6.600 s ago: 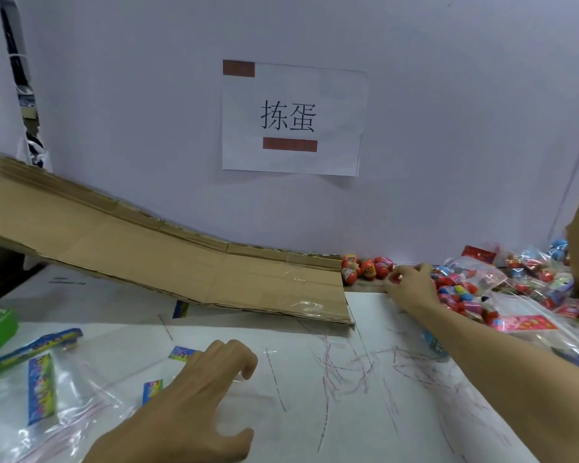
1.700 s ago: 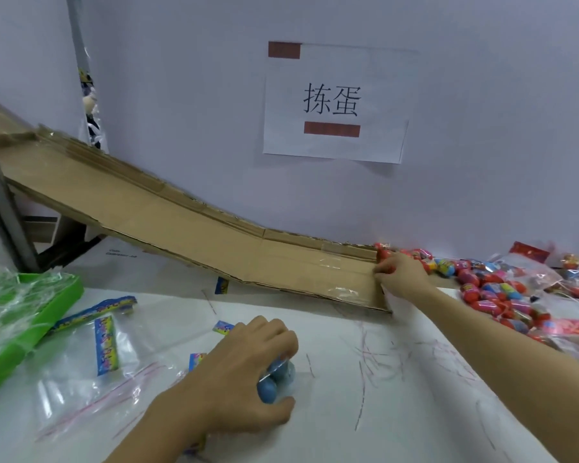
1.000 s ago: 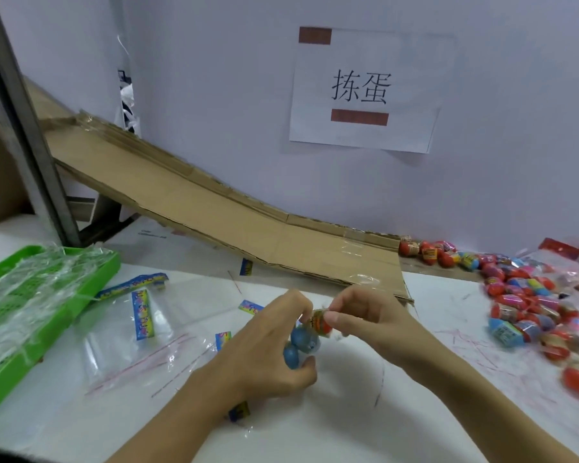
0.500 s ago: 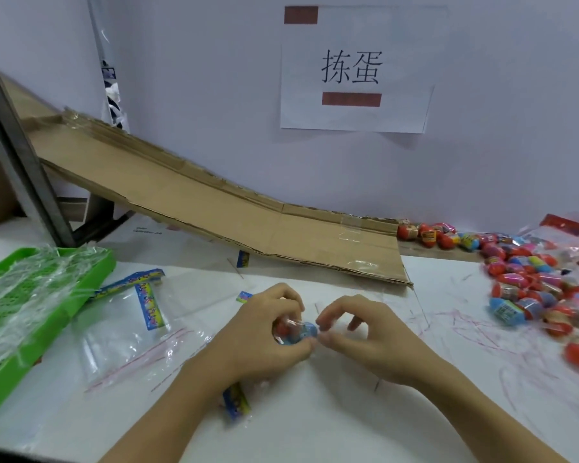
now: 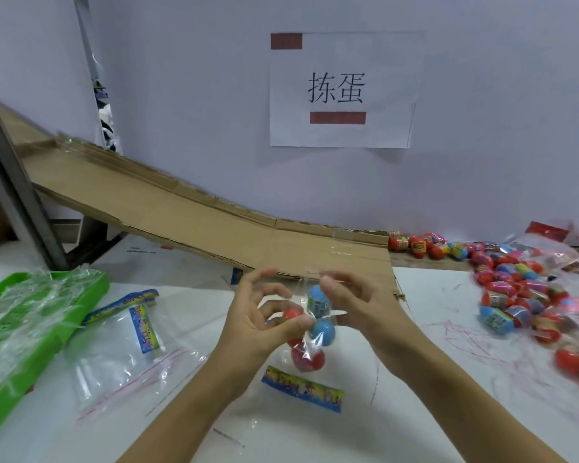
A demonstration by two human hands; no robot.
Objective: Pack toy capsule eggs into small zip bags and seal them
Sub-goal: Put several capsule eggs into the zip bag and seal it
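Your left hand point(image 5: 264, 315) and right hand point(image 5: 351, 302) both pinch the small clear zip bag point(image 5: 310, 332) of red and blue capsule eggs point(image 5: 320, 330) hanging below your fingers point(image 5: 298, 324); its unsealed mouth lies upward between them.

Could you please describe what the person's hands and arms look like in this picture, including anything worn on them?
Both arms are bare as far as the frame shows: no sleeves, gloves, watch, bracelet or rings appear on the left hand or the right hand. The forearms enter from the bottom edge. The nails that show look short and unpainted. No markings or bandages are visible.
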